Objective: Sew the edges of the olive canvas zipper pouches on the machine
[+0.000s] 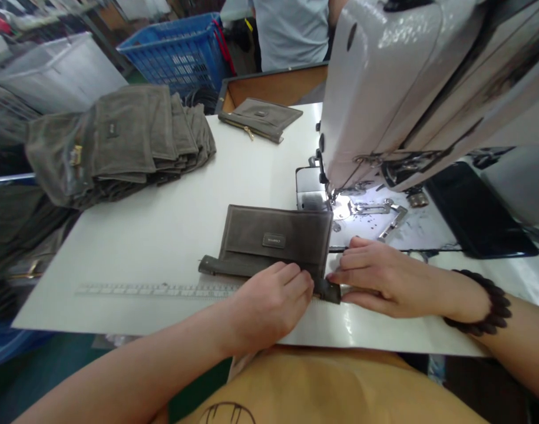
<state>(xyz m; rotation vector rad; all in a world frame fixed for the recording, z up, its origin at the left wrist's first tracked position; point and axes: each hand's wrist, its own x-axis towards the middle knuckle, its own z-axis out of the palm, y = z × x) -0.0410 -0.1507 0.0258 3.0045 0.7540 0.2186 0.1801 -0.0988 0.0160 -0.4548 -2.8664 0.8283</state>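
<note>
A dark brown wallet piece (275, 229) lies flat on the white table, with a small label plate on its face and a zipped strip folded along its near edge. My left hand (273, 300) is closed over that strip, right of its middle, and the curled fingers hide part of it. At the strip's right end, my right hand (379, 277) has thumb and forefinger closed about the corner. The fingertips there are partly hidden. Just beyond the piece's upper right corner are the sewing machine's (375, 88) lit needle area and metal plate.
A printed ruler (158, 290) runs along the near table edge. A heap of brown pieces (123, 135) hangs over the left side. Another zipped piece (263, 115) lies at the back. A black phone-like slab (481, 212) is at right. Behind are a blue basket (176, 53) and a person (291, 32).
</note>
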